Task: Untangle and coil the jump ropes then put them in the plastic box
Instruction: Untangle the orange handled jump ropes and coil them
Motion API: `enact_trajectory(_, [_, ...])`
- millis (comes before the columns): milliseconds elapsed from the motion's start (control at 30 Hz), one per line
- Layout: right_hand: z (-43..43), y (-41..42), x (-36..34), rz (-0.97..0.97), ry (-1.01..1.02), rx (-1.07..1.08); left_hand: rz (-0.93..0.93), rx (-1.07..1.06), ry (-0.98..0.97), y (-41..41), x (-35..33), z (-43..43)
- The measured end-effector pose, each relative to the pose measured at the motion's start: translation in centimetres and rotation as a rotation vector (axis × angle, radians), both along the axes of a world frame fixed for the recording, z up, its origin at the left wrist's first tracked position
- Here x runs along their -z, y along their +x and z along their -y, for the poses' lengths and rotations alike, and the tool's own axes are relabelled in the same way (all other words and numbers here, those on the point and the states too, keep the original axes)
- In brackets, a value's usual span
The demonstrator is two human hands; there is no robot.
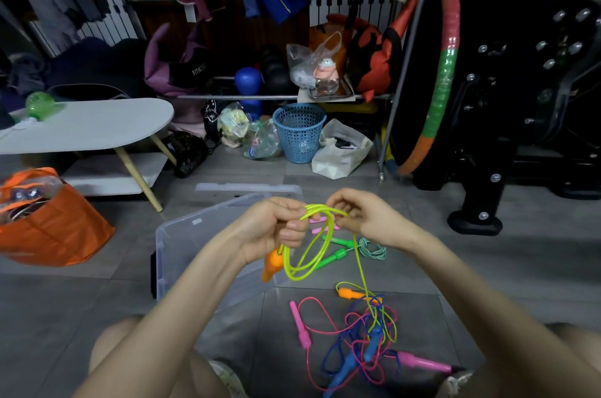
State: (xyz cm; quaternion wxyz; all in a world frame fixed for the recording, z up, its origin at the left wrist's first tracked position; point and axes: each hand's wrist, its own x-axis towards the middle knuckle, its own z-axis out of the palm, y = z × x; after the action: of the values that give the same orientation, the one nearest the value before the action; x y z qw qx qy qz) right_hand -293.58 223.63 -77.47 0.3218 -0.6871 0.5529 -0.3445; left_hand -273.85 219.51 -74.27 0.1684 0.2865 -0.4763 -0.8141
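My left hand (pixel 276 228) grips several loops of a yellow-green jump rope (pixel 302 264) together with one of its orange handles (pixel 272 264). My right hand (pixel 364 218) pinches the same rope at the top of the loops. From there a strand runs down to the floor, where the other orange handle (pixel 349 293) lies in a tangle with a pink rope (pixel 304 329) and a blue rope (pixel 344 365). A green-handled rope (pixel 338 254) lies beyond. The clear plastic box (pixel 182 241) stands open under my left forearm.
The box lid (pixel 250 188) lies behind the box. An orange bag (pixel 48 222) sits at the left by a low white table (pixel 91 124). A blue basket (pixel 299 132), bags, a hoop (pixel 445 72) and black exercise gear (pixel 520 105) crowd the back and right.
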Motion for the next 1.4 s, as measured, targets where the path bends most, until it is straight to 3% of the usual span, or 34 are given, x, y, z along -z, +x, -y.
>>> enact_trajectory(100, [-0.9, -0.5, 5.5, 0.053, 0.072, 0.193, -0.1, -0.036, 0.112, 0.2, -0.9, 0.1])
enact_trajectory(233, [-3.7, -2.7, 15.6, -0.081, 0.331, 0.358, -0.337, -0.093, 0.185, 1.6, -2.1, 1.4])
enact_trajectory(333, [-5.7, -3.5, 17.4, -0.01, 0.314, 0.455, -0.349, -0.171, 0.179, 2.6, -2.1, 2.5])
enact_trajectory(467, [-4.2, -2.8, 9.9, 0.009, 0.121, 0.492, -0.358, -0.307, 0.209, 3.1, -0.9, 3.7])
enact_trajectory(600, [-2.3, -0.8, -2.3, 0.226, -0.231, 0.516, -0.338, -0.368, 0.219, 2.9, 0.3, 4.3])
enact_trajectory(667, [-2.2, 0.2, -5.7, 0.112, -0.433, 0.573, -0.256, -0.425, 0.211, 2.3, 0.6, 4.0])
enact_trajectory(733, [-2.3, 1.3, -6.7, -0.252, -0.494, 0.635, -0.152, -0.518, 0.177, 1.9, 0.9, 3.9])
enact_trajectory(800, [-2.1, 2.2, -5.7, -0.682, -0.274, 0.609, -0.068, -0.593, 0.138, 1.8, 1.3, 4.3])
enact_trajectory(867, [-1.7, 2.7, -3.3, -0.914, -0.009, 0.507, 0.023, -0.674, 0.097, 1.9, 1.8, 4.9])
enact_trajectory(933, [-1.1, 2.2, -0.6, -0.881, 0.152, 0.518, 0.158, -0.73, -0.01, 2.3, 2.5, 5.7])
enact_trajectory(1000, [-0.4, 0.4, 2.0, -0.631, 0.275, 0.67, 0.277, -0.715, -0.087, 3.2, 2.9, 6.2])
enact_trajectory(1067, [-0.1, -1.9, 4.4, -0.347, 0.422, 0.785, 0.32, -0.647, -0.037, 4.3, 2.8, 6.3])
enact_trajectory(1133, [-0.5, -3.5, 6.6, -0.248, 0.518, 0.772, 0.254, -0.568, 0.128, 5.3, 2.1, 6.2])
enact_trajectory(1300, [-1.4, -2.4, 9.9, -0.406, 0.49, 0.527, -0.108, -0.535, 0.406, 5.2, 1.3, 5.4])
enact_trajectory(1400, [-2.1, 0.6, 9.2, -0.704, 0.337, 0.32, -0.226, -0.612, 0.411, 4.0, 1.5, 5.4])
